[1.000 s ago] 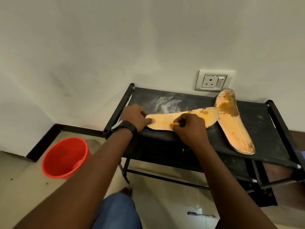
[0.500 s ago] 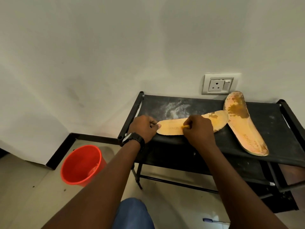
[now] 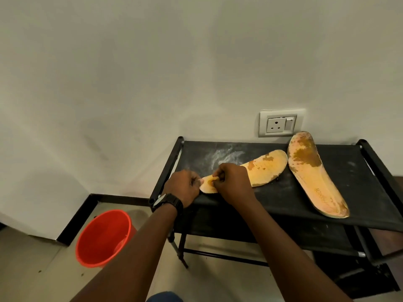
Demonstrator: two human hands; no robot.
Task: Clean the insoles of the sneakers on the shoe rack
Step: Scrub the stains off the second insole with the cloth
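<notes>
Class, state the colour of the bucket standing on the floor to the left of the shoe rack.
The bucket is plain orange-red, seen in the head view.

I counted two insoles (image 3: 266, 168) (image 3: 314, 179), one shoe rack (image 3: 359, 182), one red bucket (image 3: 102, 238), one wall socket (image 3: 280, 124) and one wristwatch (image 3: 168, 201).
</notes>
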